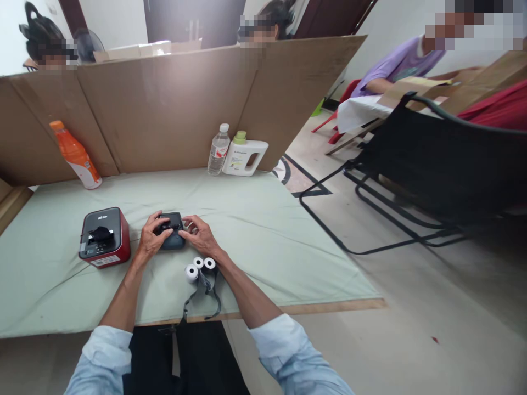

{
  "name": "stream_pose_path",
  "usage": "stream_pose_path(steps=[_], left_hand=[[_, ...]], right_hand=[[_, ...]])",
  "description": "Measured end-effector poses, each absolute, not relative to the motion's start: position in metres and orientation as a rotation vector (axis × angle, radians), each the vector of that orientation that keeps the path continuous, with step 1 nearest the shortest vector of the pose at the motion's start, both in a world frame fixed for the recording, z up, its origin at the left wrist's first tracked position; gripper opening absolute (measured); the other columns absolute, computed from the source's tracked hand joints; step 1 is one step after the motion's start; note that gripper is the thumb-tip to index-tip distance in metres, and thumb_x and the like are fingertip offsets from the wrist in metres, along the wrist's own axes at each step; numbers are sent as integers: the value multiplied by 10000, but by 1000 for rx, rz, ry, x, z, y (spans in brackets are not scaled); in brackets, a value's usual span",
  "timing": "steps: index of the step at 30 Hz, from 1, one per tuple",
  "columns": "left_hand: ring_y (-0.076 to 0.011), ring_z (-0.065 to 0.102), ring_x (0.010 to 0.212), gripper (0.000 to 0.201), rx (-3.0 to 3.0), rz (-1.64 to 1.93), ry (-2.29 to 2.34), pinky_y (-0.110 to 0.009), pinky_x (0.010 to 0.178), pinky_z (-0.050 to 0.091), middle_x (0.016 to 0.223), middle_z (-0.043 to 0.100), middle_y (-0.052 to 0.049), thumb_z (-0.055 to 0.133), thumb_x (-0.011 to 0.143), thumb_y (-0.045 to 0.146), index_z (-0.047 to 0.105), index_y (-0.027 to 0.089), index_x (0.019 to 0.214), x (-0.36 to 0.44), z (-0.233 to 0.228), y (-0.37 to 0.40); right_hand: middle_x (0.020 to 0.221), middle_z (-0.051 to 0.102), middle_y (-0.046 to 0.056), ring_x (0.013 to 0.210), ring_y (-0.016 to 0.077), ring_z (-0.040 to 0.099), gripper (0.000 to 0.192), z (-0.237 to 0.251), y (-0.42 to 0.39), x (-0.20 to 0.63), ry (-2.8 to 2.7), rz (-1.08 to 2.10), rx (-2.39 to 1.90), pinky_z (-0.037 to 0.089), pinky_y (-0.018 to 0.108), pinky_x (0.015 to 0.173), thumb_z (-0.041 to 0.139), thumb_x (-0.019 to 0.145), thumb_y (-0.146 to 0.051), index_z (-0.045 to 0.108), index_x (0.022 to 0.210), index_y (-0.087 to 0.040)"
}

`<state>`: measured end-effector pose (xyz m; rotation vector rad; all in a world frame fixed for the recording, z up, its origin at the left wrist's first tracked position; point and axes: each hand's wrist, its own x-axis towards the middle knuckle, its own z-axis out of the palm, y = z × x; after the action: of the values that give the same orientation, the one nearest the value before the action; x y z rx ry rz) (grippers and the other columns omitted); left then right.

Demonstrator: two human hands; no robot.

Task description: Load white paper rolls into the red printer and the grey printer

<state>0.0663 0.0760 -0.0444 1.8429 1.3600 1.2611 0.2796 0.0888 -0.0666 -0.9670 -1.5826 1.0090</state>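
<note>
Matt green cloth (255, 230) under a dark plastic device (172, 237), cardboard wall (164, 109) behind

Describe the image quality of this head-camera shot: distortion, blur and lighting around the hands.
Head view: wide-angle bending curves the table edge and cardboard screen; soft, even indoor light, no harsh shadows or glare. Left hand and right hand on the small dark device look fairly sharp, as do the paper rolls; the floor at right is smeared.

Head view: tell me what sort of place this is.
Probably a makeshift shared workroom: cardboard dividers fence off a cloth-covered table, other people sit at neighbouring tables, and both hands work on a small dark printer.
</note>
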Motion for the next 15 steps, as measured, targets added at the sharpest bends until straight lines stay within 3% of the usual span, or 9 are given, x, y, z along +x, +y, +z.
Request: stream_pose_path(steps=[4,8,12,15], left_hand=[[-304,578,1364,202,1880,1225,1324,-486,1184,441,1442,636,-116,765,833,355,817,232,985,73,-37,77],[-290,622,1299,238,1867,1205,1396,-498,1183,440,1338,698,-118,658,929,386,814,220,860,76,-29,77],[-293,601,1327,213,1999,1155,1409,-505,1172,457,1390,671,-102,708,887,339,803,246,1053,70,-22,69],[-311,582,1346,369,2129,1057,1387,-520,1140,489,1445,629,-96,756,793,224,772,260,1160,63,-18,64]], right_hand=[[1053,590,42,848,162,595,409,-66,91,281,-1629,995,-847,504,266,641,770,827,-334,722,1227,-261],[1035,579,44,876,170,585,279,-67,91,280,-1691,1001,-801,528,293,702,745,871,-332,780,1141,-272],[979,595,41,862,178,583,206,-66,90,278,-1678,972,-815,537,330,778,737,881,-316,800,1068,-257],[988,610,39,847,172,584,244,-65,90,278,-1683,985,-797,532,339,810,738,870,-285,788,1106,-251]])
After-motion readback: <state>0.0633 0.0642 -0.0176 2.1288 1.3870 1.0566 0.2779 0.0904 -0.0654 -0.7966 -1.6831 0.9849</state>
